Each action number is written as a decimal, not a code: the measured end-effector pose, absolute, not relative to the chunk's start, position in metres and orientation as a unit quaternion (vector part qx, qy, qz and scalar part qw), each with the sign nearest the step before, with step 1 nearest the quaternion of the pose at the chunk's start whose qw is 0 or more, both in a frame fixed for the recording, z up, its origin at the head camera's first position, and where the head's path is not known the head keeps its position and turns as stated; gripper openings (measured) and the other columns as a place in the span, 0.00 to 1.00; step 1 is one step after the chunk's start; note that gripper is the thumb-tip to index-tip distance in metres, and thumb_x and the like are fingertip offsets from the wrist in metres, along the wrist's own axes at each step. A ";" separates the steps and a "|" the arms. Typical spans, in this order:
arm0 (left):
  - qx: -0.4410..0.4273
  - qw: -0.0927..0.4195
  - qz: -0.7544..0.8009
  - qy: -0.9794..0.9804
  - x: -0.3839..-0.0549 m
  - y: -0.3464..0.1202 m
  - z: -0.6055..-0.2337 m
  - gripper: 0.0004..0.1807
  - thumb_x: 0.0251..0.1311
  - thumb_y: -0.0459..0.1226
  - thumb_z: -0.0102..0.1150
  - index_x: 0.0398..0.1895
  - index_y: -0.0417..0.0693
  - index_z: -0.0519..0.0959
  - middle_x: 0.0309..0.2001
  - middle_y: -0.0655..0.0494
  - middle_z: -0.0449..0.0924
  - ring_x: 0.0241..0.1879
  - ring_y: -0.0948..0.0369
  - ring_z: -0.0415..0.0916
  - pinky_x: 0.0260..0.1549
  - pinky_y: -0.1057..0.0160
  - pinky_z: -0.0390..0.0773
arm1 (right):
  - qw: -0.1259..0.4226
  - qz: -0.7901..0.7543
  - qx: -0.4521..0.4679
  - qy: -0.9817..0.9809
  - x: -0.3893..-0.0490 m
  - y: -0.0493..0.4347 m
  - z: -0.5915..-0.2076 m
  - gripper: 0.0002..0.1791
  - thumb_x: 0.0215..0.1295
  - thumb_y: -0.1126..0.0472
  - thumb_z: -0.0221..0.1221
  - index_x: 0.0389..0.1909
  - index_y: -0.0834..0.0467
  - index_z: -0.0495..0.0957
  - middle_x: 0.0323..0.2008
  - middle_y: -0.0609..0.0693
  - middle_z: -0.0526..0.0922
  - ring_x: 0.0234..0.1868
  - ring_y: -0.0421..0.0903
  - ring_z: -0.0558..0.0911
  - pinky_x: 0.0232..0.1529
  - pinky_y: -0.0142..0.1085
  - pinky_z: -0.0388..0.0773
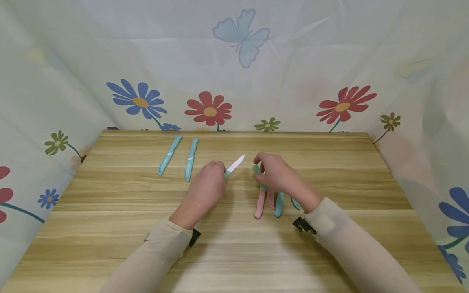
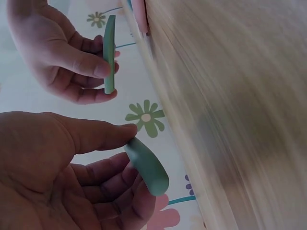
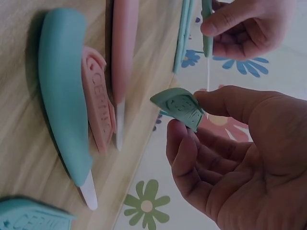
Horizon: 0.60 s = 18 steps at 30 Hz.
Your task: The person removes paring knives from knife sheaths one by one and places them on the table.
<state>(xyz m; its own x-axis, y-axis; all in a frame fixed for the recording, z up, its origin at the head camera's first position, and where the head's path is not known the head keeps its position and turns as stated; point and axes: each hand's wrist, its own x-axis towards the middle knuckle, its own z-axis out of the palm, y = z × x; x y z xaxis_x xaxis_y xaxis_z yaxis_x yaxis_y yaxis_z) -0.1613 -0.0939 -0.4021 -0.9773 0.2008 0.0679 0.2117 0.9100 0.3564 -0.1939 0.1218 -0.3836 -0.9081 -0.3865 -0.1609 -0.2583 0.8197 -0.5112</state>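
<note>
My left hand [image 1: 209,182] grips a small knife by its green handle [image 2: 149,170], its white blade [image 1: 235,163] pointing up and to the right. To the right, my right hand [image 1: 277,173] pinches a green blade cover [image 3: 178,107] between thumb and fingers. Knife and cover are apart, both held above the table. Under the right hand lie a pink-handled knife [image 1: 259,203], a pink blade cover [image 3: 98,100], a blue-handled knife [image 3: 63,96] and a blue blade cover [image 3: 36,216]. In the head view, the right hand and forearm partly hide these.
Two blue knives in their covers, one [image 1: 170,155] beside the other [image 1: 191,159], lie at the left on the wooden table [image 1: 110,228]. A white curtain [image 1: 176,53] printed with flowers and a butterfly surrounds the table's back and sides.
</note>
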 end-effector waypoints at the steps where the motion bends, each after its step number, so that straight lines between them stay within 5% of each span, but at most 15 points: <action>1: -0.104 0.010 -0.189 -0.976 -0.161 -0.093 -0.402 0.08 0.66 0.29 0.67 0.45 0.36 0.81 0.36 0.49 0.79 0.33 0.55 0.78 0.33 0.55 0.83 | 0.134 -0.249 -0.167 0.944 -0.194 0.120 -0.384 0.25 0.75 0.59 0.64 0.68 0.62 0.74 0.41 0.53 0.81 0.34 0.47 0.79 0.37 0.40 0.78; 10: -0.098 -0.020 -0.228 -0.969 -0.162 -0.089 -0.406 0.09 0.69 0.30 0.66 0.47 0.35 0.77 0.35 0.48 0.78 0.32 0.55 0.78 0.33 0.56 0.82 | 0.150 -0.260 -0.134 0.945 -0.198 0.103 -0.390 0.21 0.74 0.59 0.65 0.63 0.63 0.76 0.33 0.52 0.81 0.30 0.45 0.78 0.34 0.39 0.78; 18: -0.098 -0.049 -0.248 -0.963 -0.161 -0.082 -0.413 0.14 0.71 0.31 0.66 0.51 0.33 0.73 0.34 0.47 0.78 0.31 0.55 0.78 0.29 0.57 0.81 | 0.176 -0.247 -0.095 0.948 -0.198 0.091 -0.391 0.21 0.70 0.60 0.66 0.59 0.65 0.76 0.52 0.59 0.83 0.48 0.50 0.82 0.52 0.45 0.82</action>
